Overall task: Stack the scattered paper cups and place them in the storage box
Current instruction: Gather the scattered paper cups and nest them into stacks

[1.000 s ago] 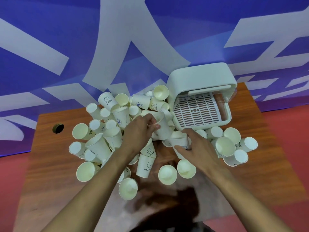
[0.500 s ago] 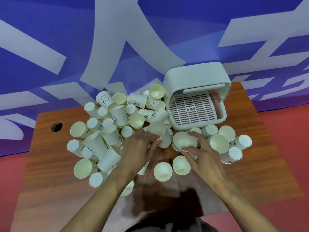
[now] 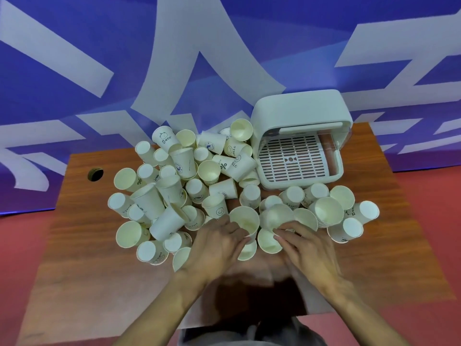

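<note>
**White paper cups (image 3: 172,188) swamp a wooden table (image 3: 82,283)**

White and cream, the cups lie in one loose heap that runs from nine o'clock to three o'clock across the tabletop. We see some upright, some tipped on their sides and some mouth-down, and a few carry printed words such as "Bear" and "HELLO". The white storage box (image 3: 296,113) stands at one o'clock of the heap, by the table's far edge. Its front is open toward us, a slatted tray (image 3: 291,158) shows inside, and loose cups press against its near lip.

At six o'clock of the heap, the left hand (image 3: 217,245) grips an open-mouthed cup (image 3: 243,219), fingers curled round its near side. Just beside it, at its three o'clock, the right hand (image 3: 309,250) pinches a second cup (image 3: 277,216) with its fingertips. That cup is blurred, and we cannot tell whether the two held cups touch.

A round cable hole (image 3: 95,174) sits in the table at ten o'clock. A blue wall (image 3: 74,33) with pale bands fills twelve o'clock, and a red floor (image 3: 436,221) flanks the table.
</note>
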Tool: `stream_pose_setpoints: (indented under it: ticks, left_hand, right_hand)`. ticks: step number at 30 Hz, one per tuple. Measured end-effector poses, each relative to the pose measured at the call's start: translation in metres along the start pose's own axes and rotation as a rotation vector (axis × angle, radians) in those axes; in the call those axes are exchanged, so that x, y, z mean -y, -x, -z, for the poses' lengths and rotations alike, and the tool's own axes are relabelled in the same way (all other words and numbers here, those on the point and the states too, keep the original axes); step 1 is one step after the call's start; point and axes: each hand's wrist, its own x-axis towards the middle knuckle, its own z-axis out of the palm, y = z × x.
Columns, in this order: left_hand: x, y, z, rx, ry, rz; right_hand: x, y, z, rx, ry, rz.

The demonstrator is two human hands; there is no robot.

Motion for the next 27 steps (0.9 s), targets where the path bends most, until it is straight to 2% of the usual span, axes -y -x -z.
stream_pose_setpoints:
  ticks: [8,14,18,22,27]
  left_hand:
    - [-0.020,0.024,-0.008,0.016,-0.052,0.009]
    - [-0.024,0.035,-0.026,0.118,-0.051,0.039]
    - [-0.026,0.039,-0.044,0.242,-0.064,0.042]
    - [-0.025,0.039,-0.058,0.322,-0.033,0.078]
    - [-0.019,0.038,-0.076,0.337,-0.026,0.153]
  right_hand:
    - [0.002,0.026,0.000,0.011,-0.043,-0.055]
    - [-0.004,0.035,-0.013,0.120,-0.081,-0.093]
    - [-0.012,0.033,-0.031,0.282,-0.082,-0.169]
    - [-0.018,0.028,-0.042,0.374,-0.024,-0.118]
    - [-0.020,0.022,-0.049,0.423,-0.010,-0.143]
